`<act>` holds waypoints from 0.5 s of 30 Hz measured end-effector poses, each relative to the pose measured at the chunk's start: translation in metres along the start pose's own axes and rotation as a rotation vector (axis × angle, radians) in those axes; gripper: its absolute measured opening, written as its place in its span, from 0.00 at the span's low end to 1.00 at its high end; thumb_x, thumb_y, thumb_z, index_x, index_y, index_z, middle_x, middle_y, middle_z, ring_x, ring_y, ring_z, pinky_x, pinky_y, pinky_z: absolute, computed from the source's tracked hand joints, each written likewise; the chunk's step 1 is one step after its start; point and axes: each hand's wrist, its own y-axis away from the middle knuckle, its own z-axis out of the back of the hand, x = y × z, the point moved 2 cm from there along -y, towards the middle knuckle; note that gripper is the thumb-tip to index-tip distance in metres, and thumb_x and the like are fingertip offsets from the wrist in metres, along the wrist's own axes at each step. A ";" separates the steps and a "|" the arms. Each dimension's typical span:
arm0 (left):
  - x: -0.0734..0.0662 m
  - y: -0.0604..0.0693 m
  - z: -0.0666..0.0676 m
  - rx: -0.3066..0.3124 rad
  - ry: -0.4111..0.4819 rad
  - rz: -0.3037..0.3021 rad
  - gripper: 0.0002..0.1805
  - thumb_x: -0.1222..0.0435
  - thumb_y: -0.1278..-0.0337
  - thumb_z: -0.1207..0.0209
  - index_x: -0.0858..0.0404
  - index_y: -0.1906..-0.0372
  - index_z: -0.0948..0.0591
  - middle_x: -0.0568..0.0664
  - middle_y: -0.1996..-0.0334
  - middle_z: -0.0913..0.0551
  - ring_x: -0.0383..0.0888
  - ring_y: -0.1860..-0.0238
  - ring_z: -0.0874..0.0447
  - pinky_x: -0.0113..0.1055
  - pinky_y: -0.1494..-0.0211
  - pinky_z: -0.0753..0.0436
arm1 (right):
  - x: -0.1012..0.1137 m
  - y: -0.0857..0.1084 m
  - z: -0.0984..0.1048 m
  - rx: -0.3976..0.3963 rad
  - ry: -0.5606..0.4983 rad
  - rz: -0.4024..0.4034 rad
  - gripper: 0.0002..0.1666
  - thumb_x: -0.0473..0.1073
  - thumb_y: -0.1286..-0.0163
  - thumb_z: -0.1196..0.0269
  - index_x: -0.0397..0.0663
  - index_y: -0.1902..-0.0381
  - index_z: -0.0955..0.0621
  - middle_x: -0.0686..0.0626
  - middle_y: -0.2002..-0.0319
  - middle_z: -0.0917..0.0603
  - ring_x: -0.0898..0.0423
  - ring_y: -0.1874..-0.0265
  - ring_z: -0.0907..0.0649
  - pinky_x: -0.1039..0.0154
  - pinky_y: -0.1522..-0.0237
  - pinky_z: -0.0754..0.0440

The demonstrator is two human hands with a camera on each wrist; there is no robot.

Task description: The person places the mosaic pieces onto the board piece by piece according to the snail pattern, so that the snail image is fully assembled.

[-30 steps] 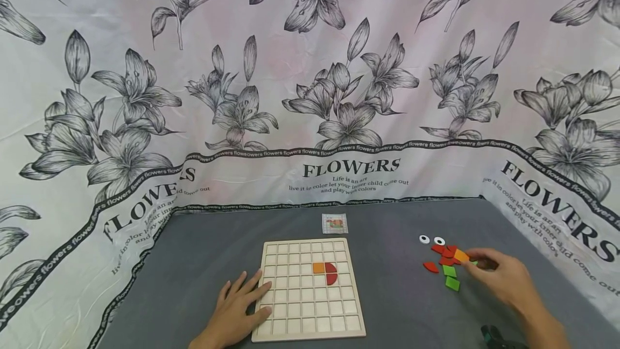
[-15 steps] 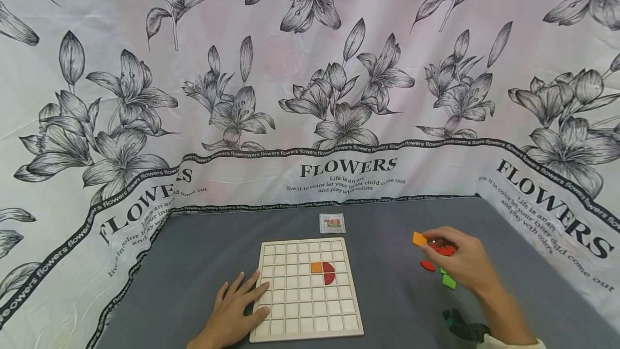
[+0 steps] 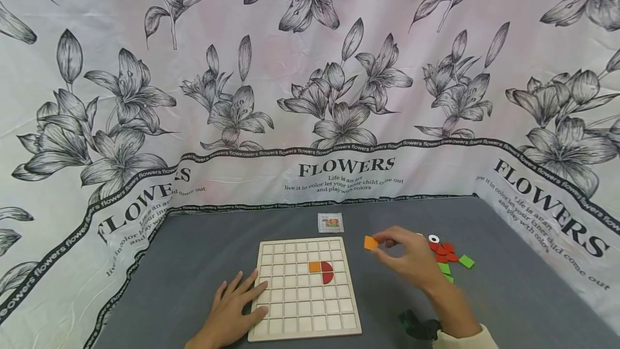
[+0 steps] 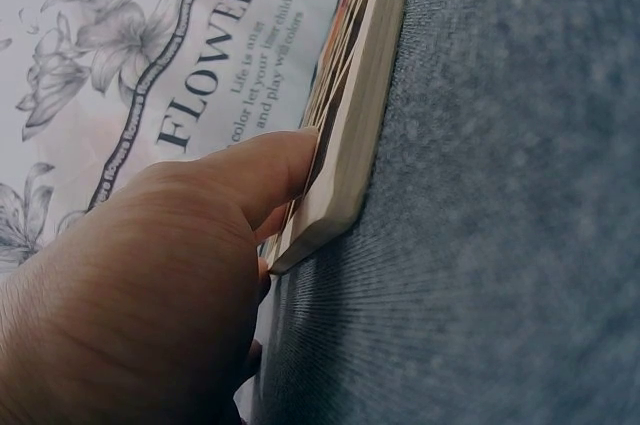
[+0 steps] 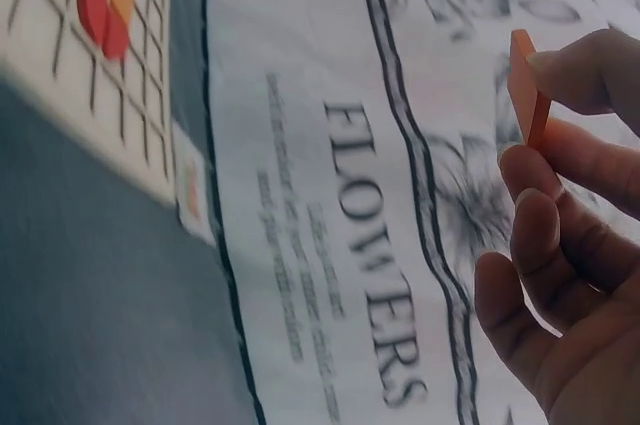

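Between thumb and fingertips my right hand (image 3: 411, 256) pinches an orange square tile (image 3: 371, 243), held up to the right of the wooden grid board (image 3: 300, 319). In the right wrist view that tile (image 5: 526, 90) appears edge-on in the fingers. My left hand (image 3: 231, 308) lies spread on the board's left edge, fingers extended; in the left wrist view its thumb (image 4: 265, 170) rests on the rim. On the board sit another orange square (image 3: 315, 267) and two red quarter-round pieces (image 3: 326, 272), side by side in their cells.
A small picture card (image 3: 330, 223) lies behind the board. To the right are a heap of red pieces (image 3: 443, 252), several green tiles (image 3: 466, 262) and a white eye disc (image 3: 433, 239). A flowered cloth (image 3: 339, 176) borders the grey table (image 3: 194, 252).
My right hand has picked the orange tile out of the heap and carried it left toward the board. A green tile shows again at the right. My left hand stays on the board.
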 end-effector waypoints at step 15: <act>-0.002 0.001 0.001 -0.008 -0.011 0.000 0.33 0.38 0.38 0.48 0.52 0.35 0.24 0.51 0.28 0.39 0.64 0.28 0.52 0.68 0.36 0.63 | 0.014 -0.010 -0.060 0.068 -0.121 0.034 0.15 0.32 0.48 0.26 0.49 0.62 0.14 0.59 0.64 0.16 0.58 0.69 0.20 0.56 0.66 0.17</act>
